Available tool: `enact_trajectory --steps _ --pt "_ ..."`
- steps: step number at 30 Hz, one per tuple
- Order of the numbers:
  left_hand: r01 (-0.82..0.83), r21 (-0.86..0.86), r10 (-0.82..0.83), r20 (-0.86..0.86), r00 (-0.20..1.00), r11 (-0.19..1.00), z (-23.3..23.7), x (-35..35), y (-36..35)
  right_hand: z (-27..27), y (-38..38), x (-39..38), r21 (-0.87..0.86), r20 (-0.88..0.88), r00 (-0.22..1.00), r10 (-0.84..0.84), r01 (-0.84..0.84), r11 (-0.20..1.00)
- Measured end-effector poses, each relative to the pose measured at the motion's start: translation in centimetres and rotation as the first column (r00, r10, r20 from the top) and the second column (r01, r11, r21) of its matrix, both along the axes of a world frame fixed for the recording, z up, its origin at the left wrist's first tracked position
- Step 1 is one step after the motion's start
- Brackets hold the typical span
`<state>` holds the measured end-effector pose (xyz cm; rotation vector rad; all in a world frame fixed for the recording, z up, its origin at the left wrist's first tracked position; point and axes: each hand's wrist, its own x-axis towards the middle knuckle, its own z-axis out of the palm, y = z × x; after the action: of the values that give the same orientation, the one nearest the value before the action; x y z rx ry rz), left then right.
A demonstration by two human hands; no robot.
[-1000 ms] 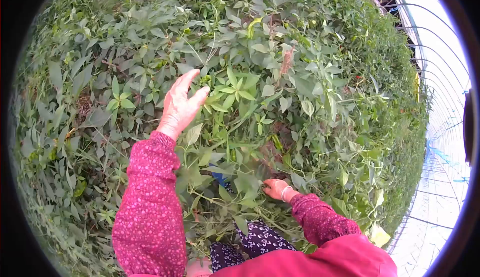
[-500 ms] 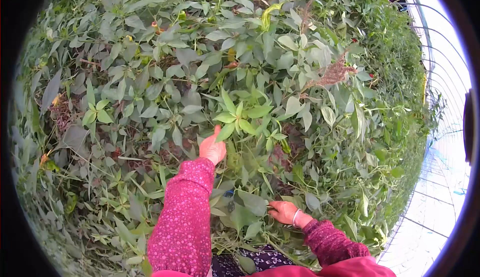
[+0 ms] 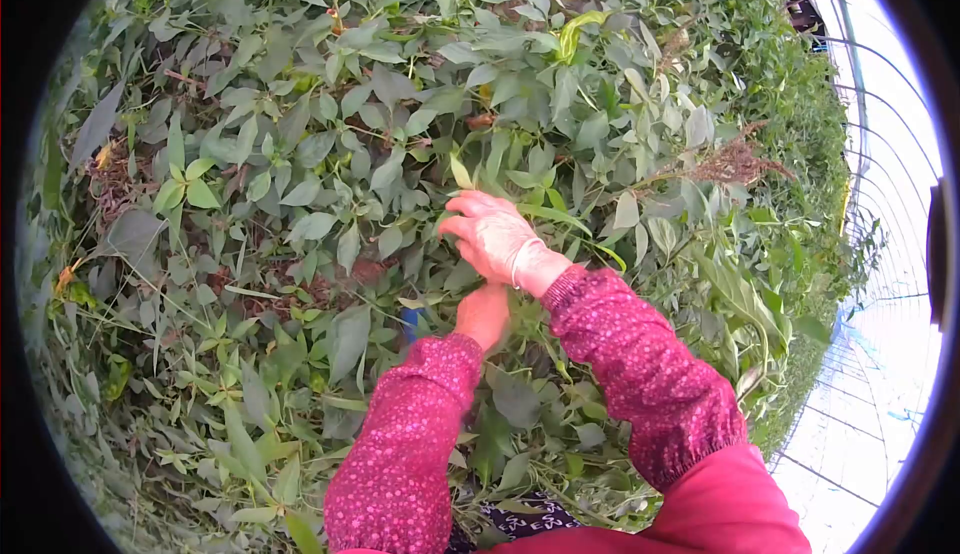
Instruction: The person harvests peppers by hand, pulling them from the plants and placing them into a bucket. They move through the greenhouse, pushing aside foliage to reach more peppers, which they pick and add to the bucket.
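Observation:
My right hand (image 3: pixel 495 239) is raised in front of me, its fingers curled around a bunch of green leafy stems (image 3: pixel 520 179) in the dense plants. My left hand (image 3: pixel 483 314) sits just below it, touching its wrist side, and pushes into the foliage. The left fingers are hidden among leaves, so I cannot see what they hold. Both arms wear magenta patterned sleeves (image 3: pixel 400 454). A thin band circles my right wrist.
Thick green foliage (image 3: pixel 250 204) fills the view. A small blue object (image 3: pixel 408 322) shows between leaves left of my left hand. A brown seed head (image 3: pixel 735 164) stands at the right. Greenhouse hoops (image 3: pixel 880 154) and a pale path (image 3: pixel 850 454) run along the right edge.
My right hand has risen from low in the plants and closed on the leafy stems. My left hand has dropped lower, under the right one. The view has shifted closer.

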<state>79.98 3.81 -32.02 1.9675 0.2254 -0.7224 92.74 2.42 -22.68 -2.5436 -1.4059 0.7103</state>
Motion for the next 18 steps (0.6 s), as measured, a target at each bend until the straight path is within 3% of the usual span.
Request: enact_trajectory --steps 2,3,7,8,9,11,13,15,17,18 --pt "0.052 -0.011 -0.052 -0.021 0.998 0.999 0.6 0.5 -0.5 -3.7 -0.1 -0.3 -0.267 -0.015 0.994 0.105 -0.105 0.958" --pt "0.074 -0.022 -0.075 -0.042 0.996 0.997 1.9 1.1 -0.3 -4.7 -0.4 0.1 -0.503 -0.09 0.993 0.081 -0.116 0.856" --pt "0.041 -0.265 0.056 0.35 0.935 0.963 3.2 -1.1 0.4 -6.0 -5.5 0.9 -0.617 0.02 0.985 0.171 -0.122 0.777" --pt "0.069 -0.261 0.016 0.312 0.95 0.963 3.5 -1.2 1.2 -6.1 -6.8 1.1 -0.609 0.058 0.98 0.19 -0.117 0.785" --pt "-0.008 -0.297 0.113 0.338 0.934 0.955 3.2 -1.2 2.0 -4.4 -6.4 1.4 -0.69 0.034 0.973 0.228 -0.142 0.71" --pt "-0.109 -0.272 0.177 0.24 0.954 0.956 2.1 0.5 4.6 -4.6 -8.1 2.3 -0.679 0.059 0.984 0.165 -0.082 0.729" --pt "-0.168 -0.058 0.177 0.393 0.902 0.984 0.6 2.7 7.2 -5.0 -9.2 2.8 -0.686 0.06 0.978 0.199 -0.104 0.72" --pt "-0.148 0.326 -0.086 0.607 0.79 0.934 -0.6 5.0 9.3 -5.2 -10.0 3.0 -0.682 0.074 0.97 0.23 -0.119 0.722" --pt "-0.063 0.478 -0.202 0.483 0.852 0.876 -3.4 5.1 10.8 -5.3 -10.7 3.1 -0.684 0.092 0.964 0.249 -0.121 0.72" --pt "0.073 0.533 -0.292 0.341 0.893 0.843 -4.4 5.0 11.8 -5.3 -11.1 3.1 -0.682 0.103 0.963 0.251 -0.116 0.722"
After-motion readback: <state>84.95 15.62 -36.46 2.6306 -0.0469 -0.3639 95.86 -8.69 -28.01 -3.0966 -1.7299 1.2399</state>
